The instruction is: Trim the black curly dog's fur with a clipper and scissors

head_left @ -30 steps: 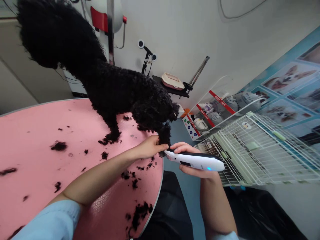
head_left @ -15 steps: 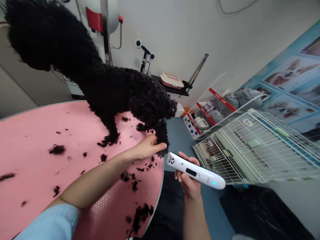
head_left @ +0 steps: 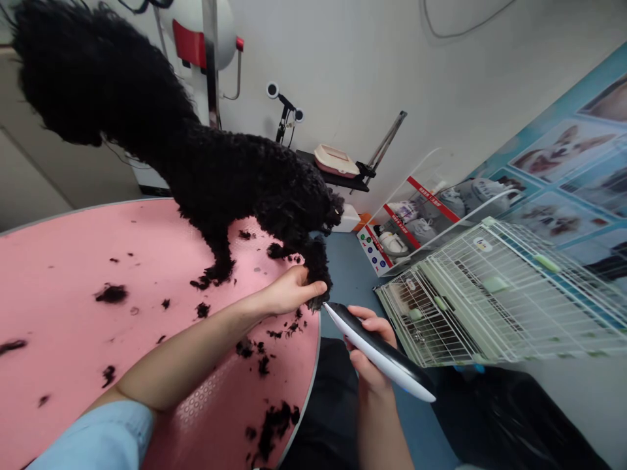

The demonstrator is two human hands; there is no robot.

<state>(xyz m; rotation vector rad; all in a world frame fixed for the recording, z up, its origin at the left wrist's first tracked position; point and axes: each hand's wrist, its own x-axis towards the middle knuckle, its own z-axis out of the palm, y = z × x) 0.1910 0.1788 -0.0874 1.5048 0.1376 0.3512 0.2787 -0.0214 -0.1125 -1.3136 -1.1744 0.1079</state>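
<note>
A black curly-haired dog (head_left: 230, 170) stands on a round pink grooming table (head_left: 63, 261), its head end at the upper left or turned away. My left hand (head_left: 291, 290) is closed round the lower part of its hind leg (head_left: 318, 261), thumb on the near side. In my right hand (head_left: 372, 352) is a white and black hair clipper (head_left: 386, 356), gripped around its middle. The clipper's narrow tip meets or nearly meets the fur at the paw; I cannot tell whether it touches. Its dark side now faces up.
Tufts of cut black hair (head_left: 112, 294) lie scattered over the table, with a larger clump (head_left: 277, 421) near its right edge. A metal post (head_left: 210, 65) rises behind the dog. Wire cages (head_left: 490, 294) and a display rack (head_left: 406, 222) stand on the right.
My right hand has rolled the clipper over, from its white face with the switch to its black side. My left hand keeps its hold on the leg, and the dog stands almost unchanged.
</note>
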